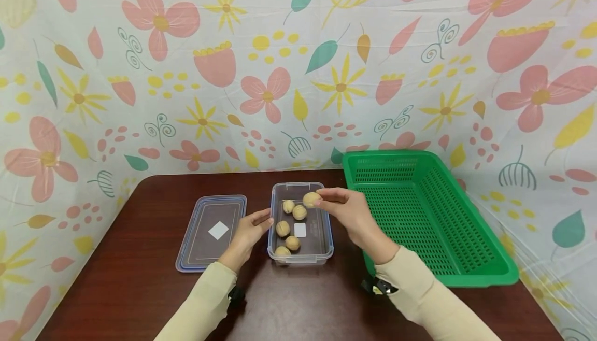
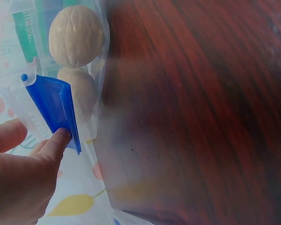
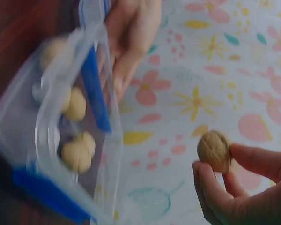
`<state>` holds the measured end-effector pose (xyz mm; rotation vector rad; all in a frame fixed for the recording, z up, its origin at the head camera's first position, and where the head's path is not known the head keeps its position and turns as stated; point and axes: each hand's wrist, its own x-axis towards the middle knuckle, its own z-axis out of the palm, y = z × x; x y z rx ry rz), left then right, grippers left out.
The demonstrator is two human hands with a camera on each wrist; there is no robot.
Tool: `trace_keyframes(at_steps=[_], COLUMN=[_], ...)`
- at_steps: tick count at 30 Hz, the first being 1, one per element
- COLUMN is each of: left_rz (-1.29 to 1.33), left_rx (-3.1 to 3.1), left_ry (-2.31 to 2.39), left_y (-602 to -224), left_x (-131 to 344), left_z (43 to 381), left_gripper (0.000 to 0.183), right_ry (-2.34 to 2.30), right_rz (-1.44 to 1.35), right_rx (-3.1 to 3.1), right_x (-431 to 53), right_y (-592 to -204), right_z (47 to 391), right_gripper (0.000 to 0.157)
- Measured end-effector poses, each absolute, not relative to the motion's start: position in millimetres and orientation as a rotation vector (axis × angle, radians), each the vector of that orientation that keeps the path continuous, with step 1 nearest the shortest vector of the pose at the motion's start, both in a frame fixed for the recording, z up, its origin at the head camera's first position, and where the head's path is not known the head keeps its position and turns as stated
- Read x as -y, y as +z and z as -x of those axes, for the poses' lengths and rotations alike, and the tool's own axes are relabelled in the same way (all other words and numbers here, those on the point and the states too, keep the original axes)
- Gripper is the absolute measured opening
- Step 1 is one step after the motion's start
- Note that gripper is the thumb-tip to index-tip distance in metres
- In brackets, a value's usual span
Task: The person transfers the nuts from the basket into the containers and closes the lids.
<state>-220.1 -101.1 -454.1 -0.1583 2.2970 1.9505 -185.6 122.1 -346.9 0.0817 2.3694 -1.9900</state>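
Observation:
Between thumb and fingertips, my right hand (image 1: pixel 354 214) pinches a walnut (image 1: pixel 311 199) above the far right part of a clear plastic container (image 1: pixel 322 258). That walnut (image 3: pixel 214 151) is also plain in the right wrist view. Several walnuts (image 1: pixel 282 228) lie inside the container, mostly along its left side. My left hand (image 1: pixel 247 235) is at the container's left wall, its fingers fairly straight. In the left wrist view, a fingertip touches the blue latch (image 2: pixel 54 105), which hangs out from the wall, while the thumb is apart from it.
The container's blue-rimmed lid (image 1: pixel 212 253) lies flat on the dark wooden table (image 1: pixel 107 258), left of the left hand. A green plastic basket (image 1: pixel 466 279) stands at the right, partly behind the right forearm. A flower-patterned cloth (image 1: pixel 280 45) hangs along the table's back.

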Motion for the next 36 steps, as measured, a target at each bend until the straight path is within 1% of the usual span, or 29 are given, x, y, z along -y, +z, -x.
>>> trace_keyframes(at_steps=[4,8,16,22,29,36], left_rz=[0.165,0.183,0.184,0.165,0.092,0.151], left_rx=[-2.296,-2.277,-2.287,-2.284,-2.328,-2.26], left_ry=[1.948,1.951,1.949,1.935,1.952,1.981], left_y=[-453.8,-454.7,-455.0,-457.1,-454.9,-457.7], left_x=[101.5,100.6,100.7,102.2,103.5,102.2], left_z=[219.3,219.0,219.6,219.4,215.3,220.7], left_gripper=[0.038,0.037,0.037,0.039,0.04,0.038], right_ry=[-2.095,-2.19,-2.291,-2.24,-2.201,-2.191], right_rz=[-0.164,-0.189,-0.201,-0.167,-0.182,-0.182], right_rx=[-2.378,-2.372,-2.494,-2.688,-2.803,-2.782], right_x=[-100.1,-87.2,-81.0,-75.7,-70.8,-67.5], right_y=[-357.7,-376.2,-410.6,-429.9,-442.1,-446.0], right_z=[181.9,178.7,181.6,185.7,190.5,191.8], right_gripper=[0.025,0.024,0.022,0.021,0.021,0.023])
